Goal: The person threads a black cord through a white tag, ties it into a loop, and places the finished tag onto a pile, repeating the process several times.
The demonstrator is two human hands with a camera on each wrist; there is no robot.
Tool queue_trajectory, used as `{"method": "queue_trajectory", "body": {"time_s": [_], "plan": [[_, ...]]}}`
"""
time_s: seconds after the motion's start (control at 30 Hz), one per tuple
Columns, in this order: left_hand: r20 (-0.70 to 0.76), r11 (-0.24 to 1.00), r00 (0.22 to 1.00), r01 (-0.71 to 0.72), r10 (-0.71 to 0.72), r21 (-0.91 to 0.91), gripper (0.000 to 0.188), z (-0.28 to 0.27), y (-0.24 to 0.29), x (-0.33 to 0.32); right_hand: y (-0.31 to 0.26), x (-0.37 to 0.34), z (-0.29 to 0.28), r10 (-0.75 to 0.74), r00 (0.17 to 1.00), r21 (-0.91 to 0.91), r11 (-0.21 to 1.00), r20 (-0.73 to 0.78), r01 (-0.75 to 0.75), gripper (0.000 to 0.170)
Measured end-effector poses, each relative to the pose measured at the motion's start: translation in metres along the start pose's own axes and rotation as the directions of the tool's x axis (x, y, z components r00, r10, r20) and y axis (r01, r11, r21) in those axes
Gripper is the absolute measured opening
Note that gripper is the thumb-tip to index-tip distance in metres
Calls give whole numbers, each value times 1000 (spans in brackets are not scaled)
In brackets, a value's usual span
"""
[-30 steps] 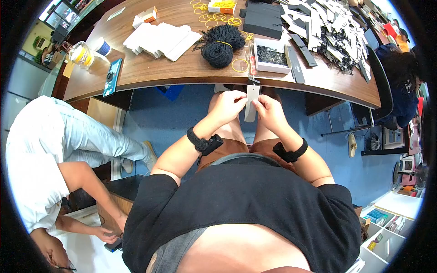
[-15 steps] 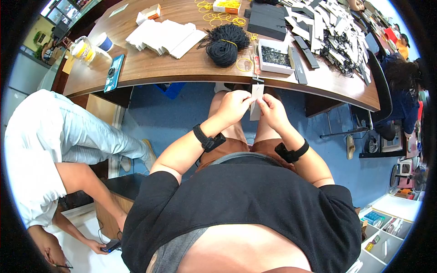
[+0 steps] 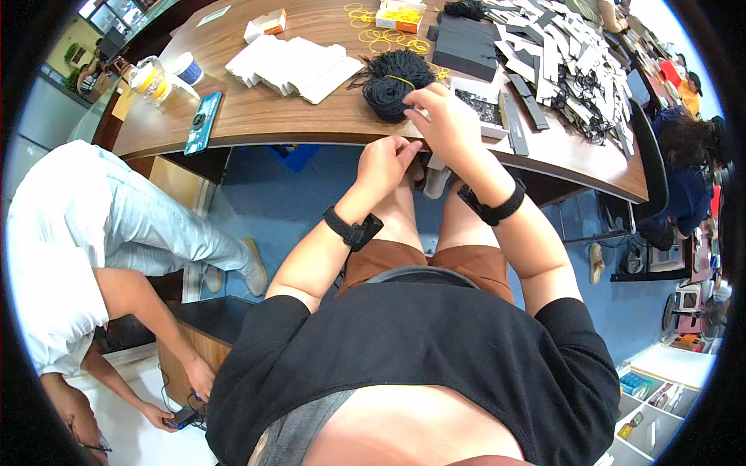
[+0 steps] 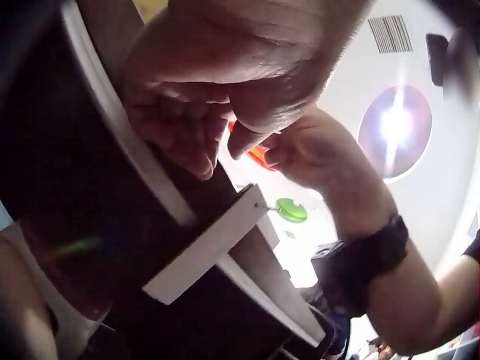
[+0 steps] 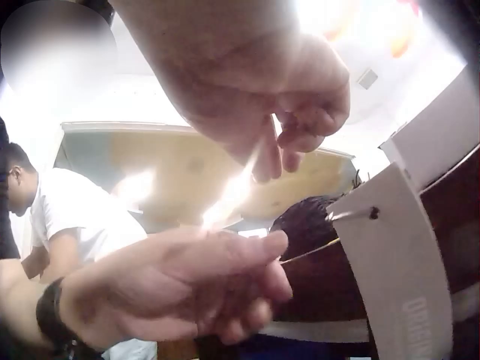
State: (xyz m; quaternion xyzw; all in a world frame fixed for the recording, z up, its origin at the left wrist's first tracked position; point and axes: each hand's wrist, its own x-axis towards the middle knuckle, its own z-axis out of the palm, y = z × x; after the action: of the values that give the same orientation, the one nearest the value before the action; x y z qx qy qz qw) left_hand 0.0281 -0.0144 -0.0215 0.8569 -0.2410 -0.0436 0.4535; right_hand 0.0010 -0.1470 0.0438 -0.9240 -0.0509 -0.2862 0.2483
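Observation:
A white card tag (image 5: 397, 262) with faint lettering hangs at the table's front edge, a thin metal pin through its hole. In the left wrist view the tag (image 4: 210, 247) slants below my left hand. My left hand (image 3: 385, 167) is just off the table edge, apart from the tag, its fingers loosely bent and a gap showing between thumb and fingertips. My right hand (image 3: 449, 120) reaches over the table edge, thumb and forefinger apart, beside a bundle of black cord (image 3: 392, 85) tied with a yellow band. That hand partly hides a white box (image 3: 493, 120) of small dark pieces.
A stack of white cards (image 3: 291, 70) lies left of the cord, with a phone (image 3: 203, 123) and a paper cup (image 3: 187, 70) farther left. Yellow rubber bands (image 3: 392, 39), a black box (image 3: 466, 46) and a heap of tags (image 3: 559, 70) are behind. Another person (image 3: 62, 272) sits at left.
Both hands held the tag at the table edge before. The right hand has let go and moved forward to the black cord; the left has come off the tag and shifted slightly left.

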Motion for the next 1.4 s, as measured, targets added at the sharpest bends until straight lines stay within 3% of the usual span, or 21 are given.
{"method": "queue_trajectory", "body": {"time_s": [0.2, 0.33, 0.53, 0.67, 0.73, 0.8, 0.9, 1.03, 1.07, 1.1, 1.17, 1.2, 1.23, 1.33, 1.4], "plan": [[58, 904, 992, 126, -112, -410, 18, -15, -8, 6, 3, 22, 36, -17, 996, -201, 979, 88, 34, 10], [137, 761, 982, 185, -127, -622, 17, -18, -7, 2, 4, 19, 33, -69, 997, -164, 984, -22, 65, 10], [282, 615, 953, 288, -110, -734, 22, -26, -12, 6, 8, 12, 23, -30, 999, -165, 986, -16, 27, 12], [398, 356, 910, 411, -111, -840, 36, -34, -10, 10, 2, 6, 16, -71, 994, -146, 988, -82, 59, 8], [464, 204, 885, 460, -33, -864, 37, -37, -9, 17, -1, -5, 11, -156, 976, -139, 981, -149, 136, 4], [515, 48, 856, 513, 51, -857, 39, -37, -6, 21, -7, -21, 6, -164, 982, -85, 984, -90, 157, 5], [567, -7, 824, 567, 25, -824, 36, -33, -2, 32, -16, -53, 4, -173, 984, 3, 985, -48, 173, 10], [608, -25, 781, 617, 143, -787, 22, -24, 2, 28, -21, -88, -7, -49, 995, 170, 985, 85, 34, 11], [547, 55, 837, 547, 1, -836, 20, -18, 13, 19, -16, -94, -9, -28, 993, 227, 974, 118, 0, 12], [499, 90, 866, 495, 29, -864, 19, -13, 18, 9, -9, -98, -9, 91, 989, 412, 902, 113, -130, 13], [483, 201, 876, 471, 12, -859, 20, -10, 30, -8, 3, -107, -10, 321, 931, 717, 608, 171, -341, 14], [490, 244, 872, 477, -8, -844, 22, -11, 36, -15, 4, -101, -27, 434, 857, 747, 462, 279, -478, 17], [489, 278, 873, 470, -3, -838, 22, -9, 39, -20, 15, -99, -29, 507, 800, 793, 318, 321, -520, 19], [508, 353, 861, 470, 16, -809, 22, -2, 45, -29, 11, -94, -32, 258, 966, 627, 751, 7, -206, 31], [521, 334, 853, 487, 14, -807, 22, 2, 46, -31, 3, -95, -35, 189, 980, 493, 860, -69, -131, 23]]}}
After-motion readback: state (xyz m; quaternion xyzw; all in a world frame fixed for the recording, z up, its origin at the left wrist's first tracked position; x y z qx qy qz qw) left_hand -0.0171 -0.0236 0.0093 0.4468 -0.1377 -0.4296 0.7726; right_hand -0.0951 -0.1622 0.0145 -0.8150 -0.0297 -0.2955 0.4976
